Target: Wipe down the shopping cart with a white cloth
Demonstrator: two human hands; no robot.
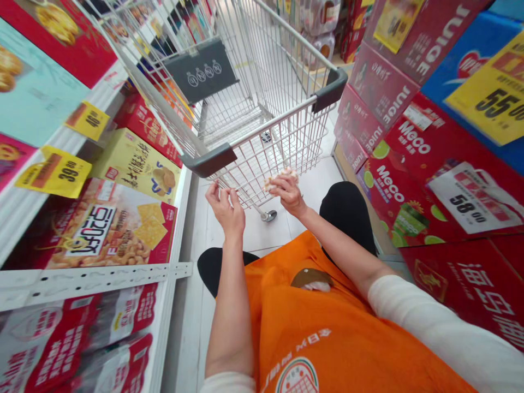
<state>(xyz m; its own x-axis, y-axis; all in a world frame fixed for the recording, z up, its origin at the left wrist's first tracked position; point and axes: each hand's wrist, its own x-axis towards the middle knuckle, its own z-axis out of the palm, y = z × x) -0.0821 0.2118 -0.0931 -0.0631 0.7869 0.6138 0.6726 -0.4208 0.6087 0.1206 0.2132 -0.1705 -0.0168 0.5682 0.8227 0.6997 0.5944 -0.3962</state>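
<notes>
A metal shopping cart (262, 131) with dark grey corner pieces stands directly in front of me. My left hand (226, 207) is raised at the cart's lower left, its fingers curled near the wire basket; whether they touch the wire or hold anything is too small to tell. Closed around a small, crumpled whitish-pink item (282, 177), my right hand (290, 192) is just in front of the cart's wire side, right of my left hand. A dark caster wheel (269, 216) shows on the floor below the hands.
Shelves (180, 218) with boxed snacks and yellow price tags run along the left. Red Meco cartons (409, 164) and other stacked drink boxes stand close on the right. My knees, in black, are below the cart on the tiled floor (266, 234).
</notes>
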